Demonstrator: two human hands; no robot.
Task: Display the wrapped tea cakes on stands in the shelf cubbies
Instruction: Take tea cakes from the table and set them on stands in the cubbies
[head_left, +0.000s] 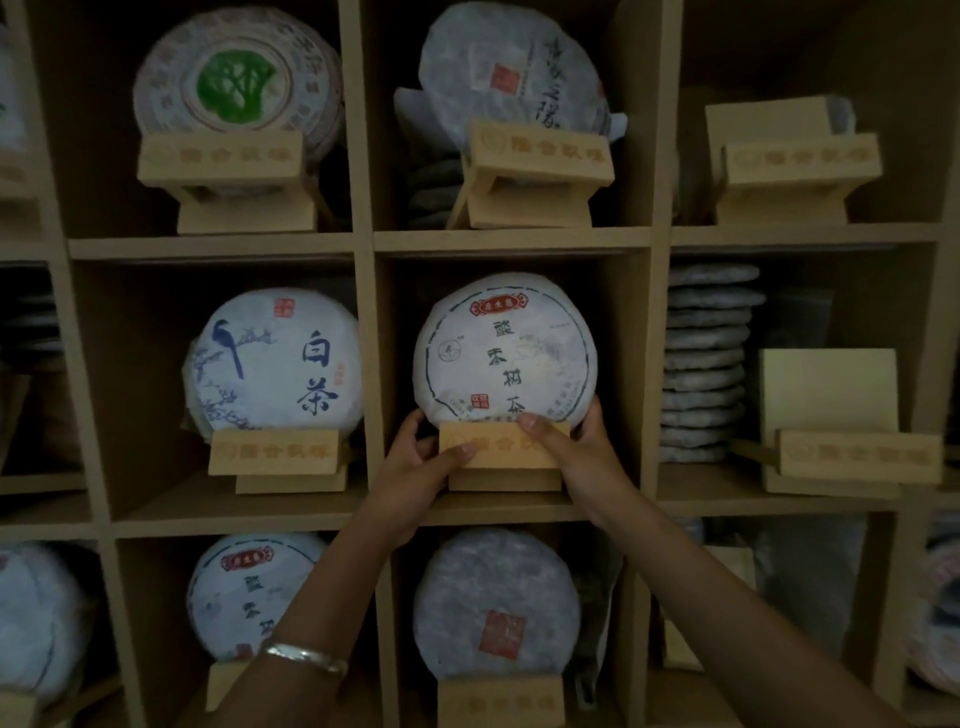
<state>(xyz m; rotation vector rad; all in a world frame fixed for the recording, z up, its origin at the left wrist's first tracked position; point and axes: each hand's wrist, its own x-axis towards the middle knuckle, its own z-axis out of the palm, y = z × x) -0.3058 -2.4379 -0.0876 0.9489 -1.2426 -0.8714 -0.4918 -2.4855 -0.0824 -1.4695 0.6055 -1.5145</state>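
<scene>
Wrapped tea cake (505, 351) with a red label and dark characters stands upright on a wooden stand (503, 451) in the middle cubby of the shelf (511, 240), seen from the head camera. Its lower edge sits behind the stand's front board, which bears printed characters.

Both hands reach into that cubby from below. The left hand (415, 462) has its fingers curled round the left end of the stand, the thumb lying across the front board and the fingertips touching the cake's lower left edge. The right hand (576, 447) clamps the right end of the stand, thumb over the top of the front board, fingers curled up behind against the cake's lower right edge. A silver bracelet (304, 656) circles the left wrist.

In the cubby just left, a bird-painted cake (275, 358) stands on its own stand. Above, a green-tree cake (236, 85) and a red-seal cake (511, 73) are displayed the same way. The upper right cubby holds a bare stand (795, 161). To the right of the middle cubby, a stack of wrapped cakes (706, 364) lies flat beside another bare stand (847, 441). Below, two more cakes stand on stands, the left one partly hidden by the left forearm.
</scene>
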